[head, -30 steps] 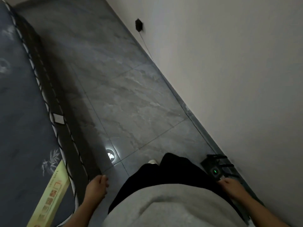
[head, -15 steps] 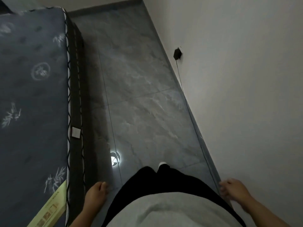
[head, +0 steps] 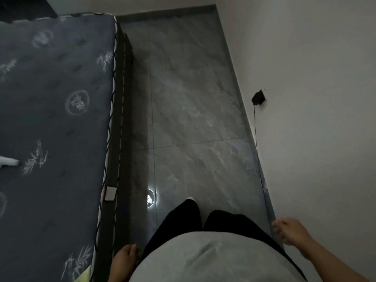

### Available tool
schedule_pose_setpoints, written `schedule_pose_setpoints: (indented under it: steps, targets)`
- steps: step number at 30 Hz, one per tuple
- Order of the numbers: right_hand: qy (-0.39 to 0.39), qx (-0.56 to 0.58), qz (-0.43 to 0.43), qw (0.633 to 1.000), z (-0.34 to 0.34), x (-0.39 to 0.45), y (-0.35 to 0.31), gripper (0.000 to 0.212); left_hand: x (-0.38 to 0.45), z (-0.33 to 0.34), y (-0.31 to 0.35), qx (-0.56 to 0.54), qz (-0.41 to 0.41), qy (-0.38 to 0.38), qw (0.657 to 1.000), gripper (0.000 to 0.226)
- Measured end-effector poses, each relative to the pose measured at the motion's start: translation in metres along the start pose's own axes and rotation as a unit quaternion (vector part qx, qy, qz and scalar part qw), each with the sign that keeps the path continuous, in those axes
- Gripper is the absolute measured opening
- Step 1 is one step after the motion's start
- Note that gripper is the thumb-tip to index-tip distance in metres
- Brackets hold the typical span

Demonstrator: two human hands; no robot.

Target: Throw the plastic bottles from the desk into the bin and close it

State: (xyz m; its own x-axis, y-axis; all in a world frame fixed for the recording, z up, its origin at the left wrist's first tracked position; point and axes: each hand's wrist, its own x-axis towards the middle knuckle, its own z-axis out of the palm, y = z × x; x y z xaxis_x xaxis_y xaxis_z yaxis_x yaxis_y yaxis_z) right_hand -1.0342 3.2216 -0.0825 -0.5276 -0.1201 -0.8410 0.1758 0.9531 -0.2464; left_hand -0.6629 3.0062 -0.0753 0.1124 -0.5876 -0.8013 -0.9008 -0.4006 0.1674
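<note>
No plastic bottle, desk or bin shows in the head view. My left hand (head: 125, 259) hangs at my side next to the bed frame, fingers loosely curled, holding nothing. My right hand (head: 291, 231) hangs near the white wall, fingers relaxed and loosely bent, also holding nothing. My legs in dark trousers and a white shoe tip (head: 190, 198) are over the grey tiled floor.
A dark patterned mattress (head: 50, 119) on its bed frame fills the left side. A white wall (head: 315, 139) runs along the right, with a black plug and cable (head: 258, 98). A narrow strip of grey tile floor (head: 193, 108) lies between them. A bright round reflection (head: 151, 198) shines on the floor.
The view has swung right and forward along the aisle. The black device by the wall and the yellow box on the bed have mostly dropped out of view. Both hands stay hanging and hold nothing.
</note>
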Motion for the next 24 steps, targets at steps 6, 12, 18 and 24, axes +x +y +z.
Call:
schedule_pose_setpoints:
  steps: [6, 12, 18, 24]
  targets:
    - [-0.008, -0.069, 0.071, 0.995, -0.019, 0.030, -0.048, 0.033, 0.075, -0.059, 0.129, -0.060, 0.074, 0.023, 0.995, 0.029]
    - [-0.013, -0.064, 0.055, 0.996, -0.051, 0.083, -0.159, 0.030, 0.144, -0.097, 0.244, -0.122, 0.087, 0.038, 0.988, 0.026]
    - [0.018, 0.041, -0.008, 0.999, -0.110, 0.145, -0.323, 0.025, 0.159, -0.108, 0.300, -0.111, 0.017, 0.033, 0.993, 0.029]
    - [0.000, 0.002, -0.080, 0.997, -0.137, 0.184, -0.480, 0.022, 0.175, -0.143, 0.357, -0.118, -0.053, 0.032, 0.991, 0.023]
